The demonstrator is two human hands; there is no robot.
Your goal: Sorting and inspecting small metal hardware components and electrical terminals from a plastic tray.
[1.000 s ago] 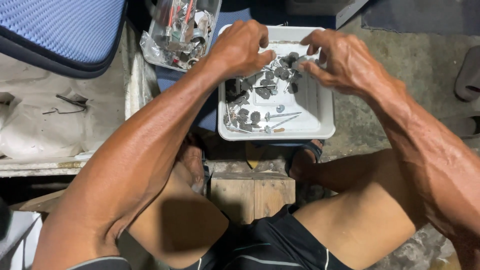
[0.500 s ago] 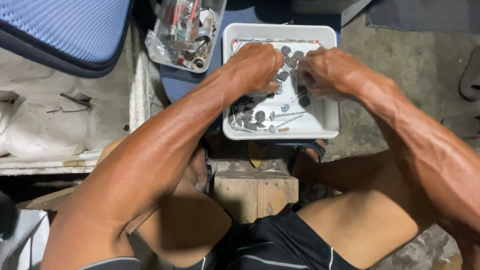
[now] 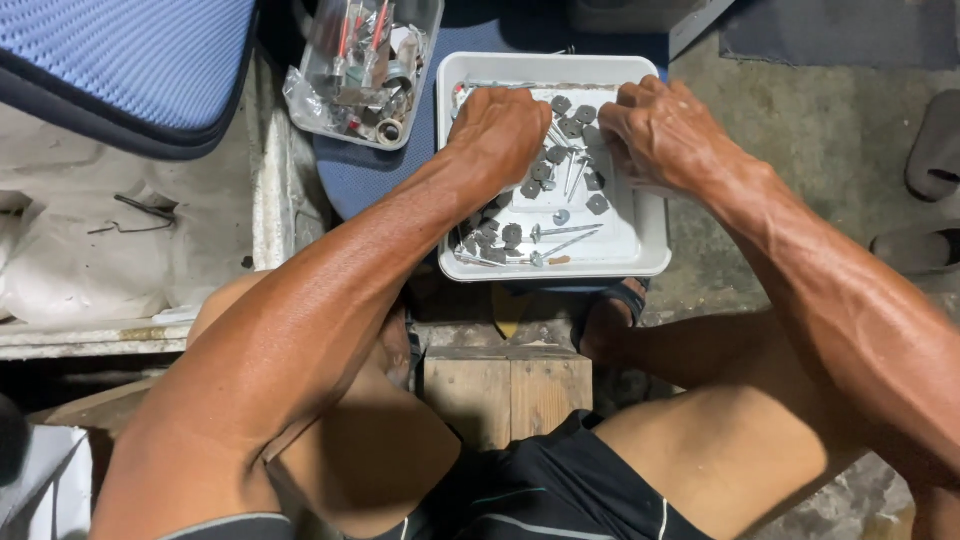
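A white square tray [image 3: 655, 230] sits in front of my knees and holds several grey square washers [image 3: 572, 125] and long screws [image 3: 565, 230]. My left hand [image 3: 505, 130] reaches into the tray's left half, fingers curled down among the pieces. My right hand [image 3: 665, 130] rests over the tray's right side, fingers bent onto the washers. What the fingertips pinch is hidden under both hands.
A clear plastic box [image 3: 365, 70] of mixed hardware stands left of the tray on a blue surface. A blue mesh seat [image 3: 110, 60] is at upper left. A wooden block [image 3: 505, 385] lies between my legs. Sandals [image 3: 935, 150] lie on the concrete at right.
The view has shifted so the tray sits lower in the picture. Both hands have drawn closer together over the washers in the tray.
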